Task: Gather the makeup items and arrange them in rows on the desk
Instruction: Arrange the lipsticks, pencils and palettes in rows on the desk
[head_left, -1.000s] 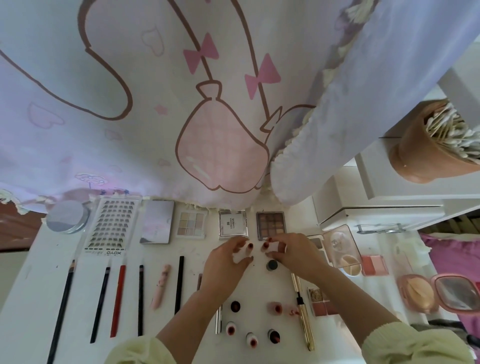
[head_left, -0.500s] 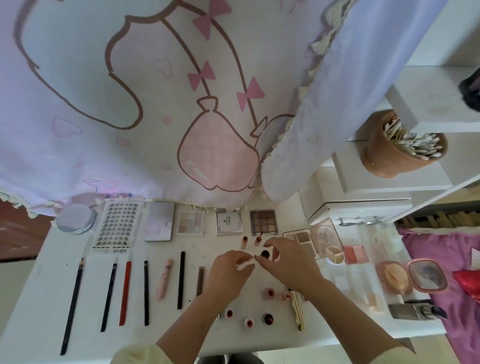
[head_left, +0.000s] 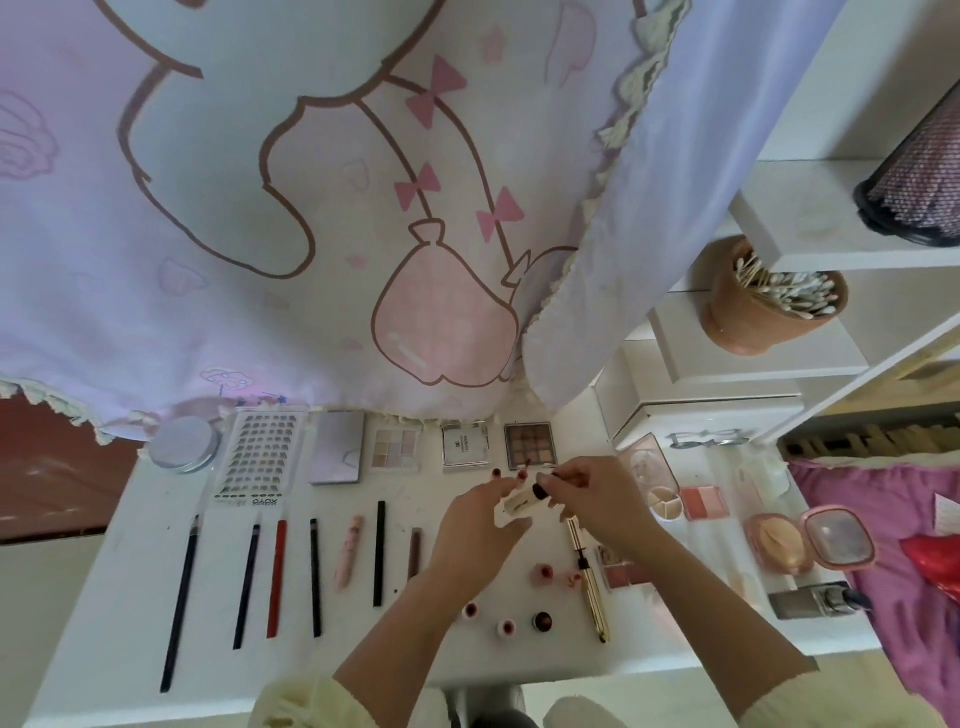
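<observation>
A white tube (head_left: 511, 505) is gripped by the left hand (head_left: 475, 525); its dark cap (head_left: 540, 490) is pinched by the right hand (head_left: 597, 496), above the desk (head_left: 130, 597).

Soft, even daylight is washing my view pale; shadows are lying faint on the desk (head_left: 130, 597), and the wide lens is bending the curtain (head_left: 208, 260) at the edges.

desk (head_left: 130, 571) free at left, lipsticks (head_left: 543, 620) crowd centre
</observation>
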